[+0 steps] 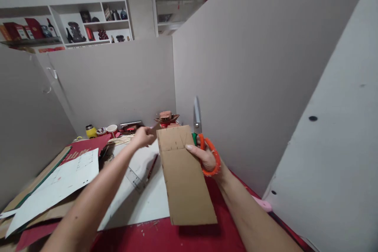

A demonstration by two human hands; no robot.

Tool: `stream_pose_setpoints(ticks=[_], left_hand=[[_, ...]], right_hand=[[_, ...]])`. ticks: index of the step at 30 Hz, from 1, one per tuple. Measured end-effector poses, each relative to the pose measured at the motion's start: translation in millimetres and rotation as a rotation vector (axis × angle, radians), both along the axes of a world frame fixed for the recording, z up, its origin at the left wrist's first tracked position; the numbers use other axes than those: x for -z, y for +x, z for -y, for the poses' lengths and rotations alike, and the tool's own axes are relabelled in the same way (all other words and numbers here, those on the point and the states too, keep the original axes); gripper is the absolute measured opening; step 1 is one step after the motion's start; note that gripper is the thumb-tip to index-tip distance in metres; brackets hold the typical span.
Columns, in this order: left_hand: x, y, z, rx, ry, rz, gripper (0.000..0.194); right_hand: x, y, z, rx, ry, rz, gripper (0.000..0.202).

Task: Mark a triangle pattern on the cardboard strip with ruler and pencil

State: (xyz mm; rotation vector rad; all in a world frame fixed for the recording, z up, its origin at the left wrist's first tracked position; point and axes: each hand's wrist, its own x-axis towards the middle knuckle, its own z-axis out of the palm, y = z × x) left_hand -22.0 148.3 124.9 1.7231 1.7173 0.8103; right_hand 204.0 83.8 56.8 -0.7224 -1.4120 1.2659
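Note:
My right hand (206,156) is closed on a long piece of cardboard (189,185), its thumb over the upper right edge. Orange-handled scissors (197,116) hang on the same hand, blades pointing up. Pencil lines cross the upper part of the cardboard. My left hand (143,137) pinches a small cardboard piece (155,130) just left of the larger one's top edge. Below lie a white sheet (138,201), a clear ruler (134,179) and a dark red pen (152,168).
At the back stand a model boat (167,117), a white cup (112,129) and a yellow container (91,131). Thin sticks (121,139) lie near them. Cardboard and a drawn-on paper (59,181) fill the left side. Grey panels (118,82) enclose the red table (165,238).

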Motion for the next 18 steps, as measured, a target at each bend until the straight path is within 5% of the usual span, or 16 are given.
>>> stream_pose_setpoints(ticks=[6, 11, 15, 18], left_hand=[[-63.7, -120.6, 20.1, -0.352, -0.044, -0.205, 0.037], [-69.6, -198.1, 59.8, -0.559, -0.174, -0.426, 0.036], [-69.3, -221.5, 86.5, -0.668, -0.209, -0.696, 0.024], [-68.5, -204.1, 95.5, -0.646, -0.124, -0.855, 0.019]], right_hand=[[14.5, -3.3, -6.4, -0.153, -0.063, 0.366, 0.037], [27.1, -17.5, -12.2, -0.263, -0.054, 0.650, 0.040], [33.6, -25.6, -17.8, -0.179, -0.022, 0.830, 0.036], [34.2, -23.6, -22.9, 0.014, 0.002, 0.991, 0.032]])
